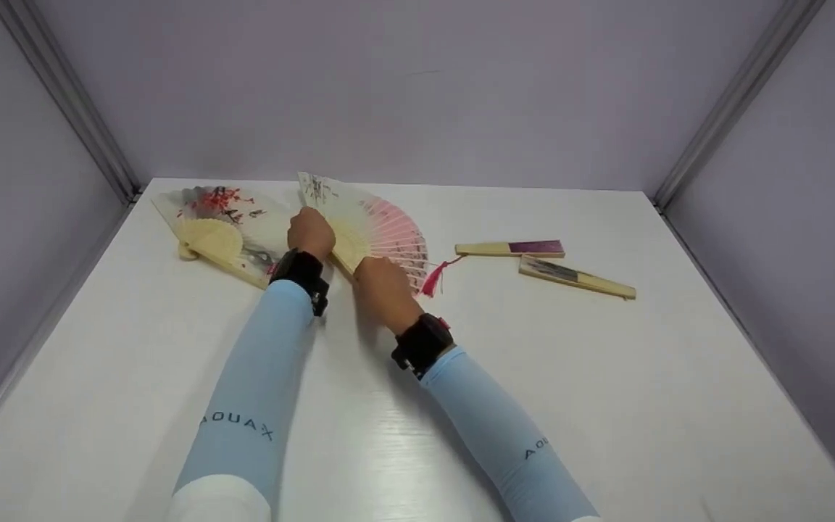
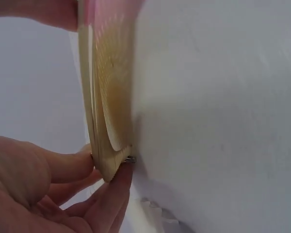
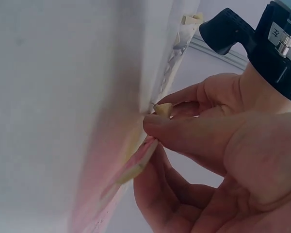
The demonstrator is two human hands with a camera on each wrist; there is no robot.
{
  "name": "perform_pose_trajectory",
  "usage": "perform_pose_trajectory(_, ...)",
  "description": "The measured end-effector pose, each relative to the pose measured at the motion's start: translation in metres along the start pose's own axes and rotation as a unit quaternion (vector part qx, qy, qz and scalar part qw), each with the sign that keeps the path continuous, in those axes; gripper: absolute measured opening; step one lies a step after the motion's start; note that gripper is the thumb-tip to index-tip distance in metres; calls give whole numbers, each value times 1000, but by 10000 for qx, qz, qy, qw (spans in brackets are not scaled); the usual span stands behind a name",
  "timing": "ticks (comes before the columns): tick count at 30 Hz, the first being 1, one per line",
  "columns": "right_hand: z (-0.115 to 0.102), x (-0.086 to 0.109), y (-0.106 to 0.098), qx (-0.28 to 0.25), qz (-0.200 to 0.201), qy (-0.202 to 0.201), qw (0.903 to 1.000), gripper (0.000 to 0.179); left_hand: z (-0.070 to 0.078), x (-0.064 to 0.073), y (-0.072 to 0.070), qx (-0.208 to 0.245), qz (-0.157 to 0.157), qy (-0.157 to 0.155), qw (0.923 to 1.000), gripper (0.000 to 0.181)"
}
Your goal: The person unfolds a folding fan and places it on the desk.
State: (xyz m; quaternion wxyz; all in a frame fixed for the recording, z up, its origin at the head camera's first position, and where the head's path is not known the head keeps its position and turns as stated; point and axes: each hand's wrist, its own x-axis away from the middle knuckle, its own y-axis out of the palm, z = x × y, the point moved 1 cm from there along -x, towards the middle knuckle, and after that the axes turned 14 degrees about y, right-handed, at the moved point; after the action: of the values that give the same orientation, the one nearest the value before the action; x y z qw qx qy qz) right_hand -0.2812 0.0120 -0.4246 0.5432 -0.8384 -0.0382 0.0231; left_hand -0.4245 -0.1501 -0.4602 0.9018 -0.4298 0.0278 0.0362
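A partly spread pink and white folding fan [image 1: 392,235] with pale wooden ribs stands between my two hands. My left hand [image 1: 311,233] pinches its rivet end between thumb and fingers; in the left wrist view the gathered ribs [image 2: 104,145] converge there. On the near outer rib, my right hand [image 1: 385,293] pinches the fan, with the thumb [image 3: 184,130] on top in the right wrist view. From the fan's side hangs a pink tassel [image 1: 434,279]. Left of my left hand, a second fan [image 1: 214,243] with red blossoms lies spread, partly hidden by that hand.
Two folded fans lie to the right: one with a purple part [image 1: 512,249], and a dark-patterned one [image 1: 577,277] in front of it. The white table [image 1: 606,406] meets grey-violet panels [image 1: 417,109] at the back and both sides.
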Motion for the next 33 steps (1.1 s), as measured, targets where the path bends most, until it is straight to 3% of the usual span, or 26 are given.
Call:
perform_pose_trajectory(2,3,-2,2,-37,-107,101,9999,19,8,3,0,-201,-152,64,9997,30)
perform_pose_trajectory(4,15,-20,22,-15,-106,23,9999,19,23,15,-6,-441,-276,130,9986,32)
perform_pose_trajectory(7,33,-47,51,143,-132,-294,9994,18,55,45,-24,-781,-474,177,9957,36)
perform_pose_trajectory(9,44,-64,69,263,-200,-432,9985,19,56,47,-25,-934,-629,253,9933,38)
perform_pose_trajectory(11,43,-60,65,301,-308,-463,9980,19,57,50,-27,-977,-799,334,9914,40)
perform_pose_trajectory(16,10,-14,18,890,-302,-431,9946,24,56,50,-29,-1290,-987,405,9859,38)
perform_pose_trajectory(19,-6,8,-4,1382,-409,-468,9884,25,52,46,-23,-1670,-982,462,9800,39)
perform_pose_trajectory(21,-8,14,-8,1329,-817,-301,9873,31,47,45,-18,-1992,-968,540,9737,41)
perform_pose_trajectory(24,-8,20,-10,1066,-1797,229,9777,62,40,47,-11,-2460,-971,628,9623,44)
perform_pose_trajectory(26,-6,23,-11,941,-2219,499,9692,82,36,50,-8,-2652,-992,618,9571,49)
perform_pose_trajectory(29,-3,27,-10,940,-2439,575,9635,97,34,54,-3,-2556,-1074,581,9590,63)
perform_pose_trajectory(33,-3,30,-11,819,-2440,637,9642,102,35,56,0,-2161,-1030,490,9697,76)
